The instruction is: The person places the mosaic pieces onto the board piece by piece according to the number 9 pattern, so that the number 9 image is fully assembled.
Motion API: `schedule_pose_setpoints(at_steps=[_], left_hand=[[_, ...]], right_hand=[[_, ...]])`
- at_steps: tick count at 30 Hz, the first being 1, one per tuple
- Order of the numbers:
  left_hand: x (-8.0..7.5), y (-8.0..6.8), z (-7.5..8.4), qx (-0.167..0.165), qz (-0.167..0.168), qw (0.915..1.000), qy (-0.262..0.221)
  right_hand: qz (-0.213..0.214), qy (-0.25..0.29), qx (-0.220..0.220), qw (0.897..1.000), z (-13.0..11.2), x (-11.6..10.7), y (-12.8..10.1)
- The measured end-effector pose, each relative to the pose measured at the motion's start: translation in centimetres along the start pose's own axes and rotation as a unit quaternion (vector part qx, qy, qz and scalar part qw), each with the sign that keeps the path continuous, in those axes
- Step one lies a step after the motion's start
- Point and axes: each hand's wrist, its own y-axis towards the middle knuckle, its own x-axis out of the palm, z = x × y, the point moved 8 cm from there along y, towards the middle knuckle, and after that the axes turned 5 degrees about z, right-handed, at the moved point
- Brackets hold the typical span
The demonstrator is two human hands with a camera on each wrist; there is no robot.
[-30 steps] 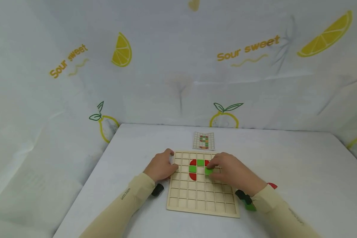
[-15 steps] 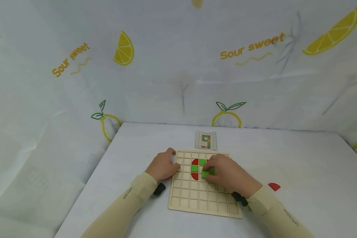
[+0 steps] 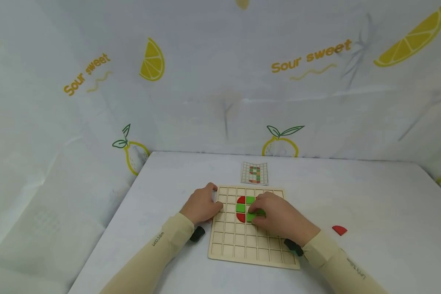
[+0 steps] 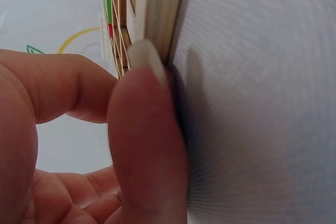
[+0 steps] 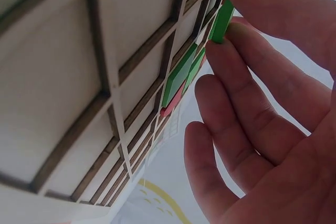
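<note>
A wooden grid board (image 3: 250, 249) lies on the white table. Red (image 3: 240, 199) and green (image 3: 240, 208) pieces fill a few of its upper cells. My right hand (image 3: 260, 213) pinches a green square piece (image 3: 250, 217) between thumb and fingers, low over the board just right of the lower red piece (image 3: 241, 217). The right wrist view shows that green piece (image 5: 223, 22) on edge in the fingertips (image 5: 231, 35), above the seated green piece (image 5: 178, 77). My left hand (image 3: 210, 203) holds the board's left edge; its thumb (image 4: 149, 129) presses against the board's side (image 4: 164, 9).
A small pattern card (image 3: 255, 173) lies beyond the board. A loose red quarter-round piece (image 3: 339, 230) sits on the table to the right. Printed cloth walls enclose the table on the far side and both flanks.
My right hand has carried the green piece left and slightly toward me over the board. The left hand has stayed on the board's edge.
</note>
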Motion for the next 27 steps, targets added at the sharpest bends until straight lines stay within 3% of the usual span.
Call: schedule_pose_setpoints(at_steps=[27], left_hand=[[-0.05, -0.05, 0.07, 0.008, 0.003, 1.0000, 0.000]], right_hand=[[-0.005, -0.011, -0.001, 1.000, -0.51, -0.02, -0.16]])
